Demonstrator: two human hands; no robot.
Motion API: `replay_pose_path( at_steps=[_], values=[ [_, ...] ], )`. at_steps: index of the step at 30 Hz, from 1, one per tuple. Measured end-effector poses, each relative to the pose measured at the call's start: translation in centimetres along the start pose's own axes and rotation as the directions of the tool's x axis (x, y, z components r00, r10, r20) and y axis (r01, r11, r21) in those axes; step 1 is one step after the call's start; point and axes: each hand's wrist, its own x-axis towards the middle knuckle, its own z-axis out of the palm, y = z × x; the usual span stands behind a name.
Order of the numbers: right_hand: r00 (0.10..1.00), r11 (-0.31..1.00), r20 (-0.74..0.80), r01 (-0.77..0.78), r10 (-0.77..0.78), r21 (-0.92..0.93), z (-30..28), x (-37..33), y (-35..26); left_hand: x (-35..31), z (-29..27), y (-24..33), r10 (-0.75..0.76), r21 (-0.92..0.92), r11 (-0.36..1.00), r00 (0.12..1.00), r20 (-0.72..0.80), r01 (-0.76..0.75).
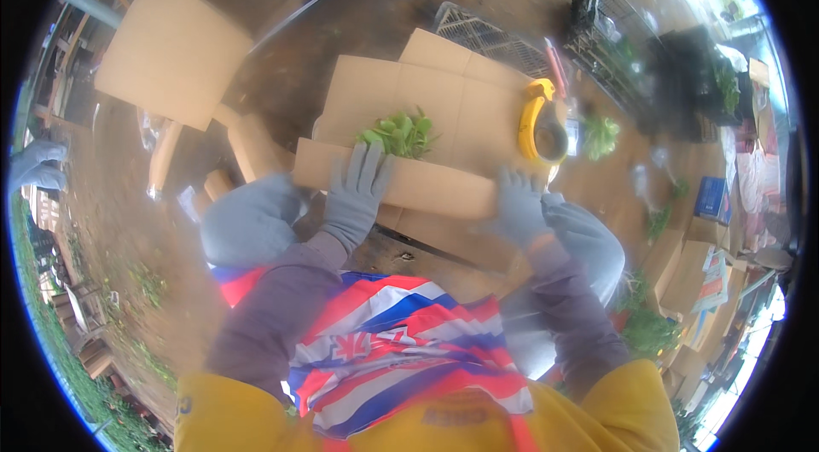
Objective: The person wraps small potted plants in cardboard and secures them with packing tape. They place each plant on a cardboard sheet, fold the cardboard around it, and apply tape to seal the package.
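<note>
A cardboard sheet (478,111) lies unfolded in front of me, its near flap (435,188) raised and bent inward. A bunch of leafy greens (399,134) rests on the sheet just behind that flap. My left hand (354,196), in a grey glove, lies against the flap with its fingers stretched out and apart. At the flap's right end is my right hand (520,206), gloved too and slightly blurred; its fingers extend over the cardboard edge. A yellow tape dispenser (531,130) sits on the right part of the sheet, beside a red-handled tool (555,68).
Black plastic crates (607,43) stand at the far right, and another crate (482,32) lies behind the sheet. A large cardboard piece (175,47) is at the left. Loose greens (601,136) lie right of the dispenser. Another person's gloved hand (38,166) shows at the left rim.
</note>
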Motion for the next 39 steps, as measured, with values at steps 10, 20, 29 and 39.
replay_pose_path(
  at_steps=[10, 20, 29, 39],
  values=[
    [0.952, 0.725, -0.293, 0.138, 0.093, 0.675, -0.3, 10.9, -9.7, -1.9, 2.5, -0.7, -0.041, -0.065, 0.998, 0.961, -0.275, 0.024],
    [0.989, 0.650, -0.095, 0.000, 0.111, 0.760, -1.7, 14.1, -11.7, -2.7, 2.4, -0.4, -0.091, -0.233, 0.972, 0.961, -0.260, 0.029],
    [0.940, 0.628, -0.195, 0.332, -0.279, 0.704, -0.8, 16.5, -10.1, -0.1, 2.0, -1.0, -0.120, -0.146, 0.987, 0.922, -0.367, 0.070],
    [0.903, 0.368, 0.074, 0.096, -0.423, 0.925, -1.1, 15.8, -9.2, -0.6, -0.2, -0.2, 0.033, 0.028, 0.999, 0.972, -0.234, -0.028]
  ],
)
